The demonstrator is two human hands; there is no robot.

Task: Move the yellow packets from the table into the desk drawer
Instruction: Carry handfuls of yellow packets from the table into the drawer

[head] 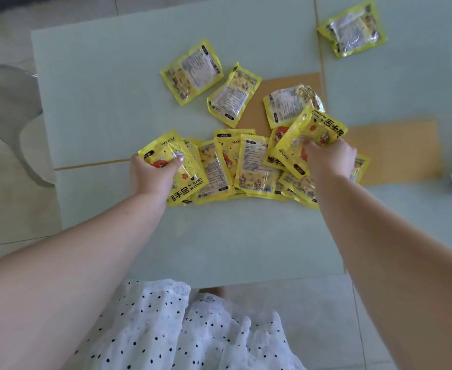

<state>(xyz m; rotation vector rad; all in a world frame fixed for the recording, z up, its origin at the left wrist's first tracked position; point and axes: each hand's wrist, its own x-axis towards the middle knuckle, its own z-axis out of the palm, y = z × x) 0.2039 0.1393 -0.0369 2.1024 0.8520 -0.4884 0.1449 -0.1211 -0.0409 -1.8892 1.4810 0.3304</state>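
Several yellow hand-warmer packets lie on a pale green glass table (112, 102). A row of overlapping packets (249, 166) runs between my hands. My left hand (152, 174) grips the packet at the row's left end (190, 177), thumb on top. My right hand (329, 158) pinches a tilted packet (313, 132) at the right end, lifted above the others. Three loose packets lie farther back: one (193, 72), one (234, 94) and a crumpled one (289, 102). Another packet (353, 29) sits alone at the far right. No drawer is in view.
A brown cardboard-coloured surface (396, 150) shows through the glass at right. A clear chair (8, 108) stands left of the table. A second glass panel (406, 76) adjoins on the right. My dotted white skirt (187, 329) is below the near edge.
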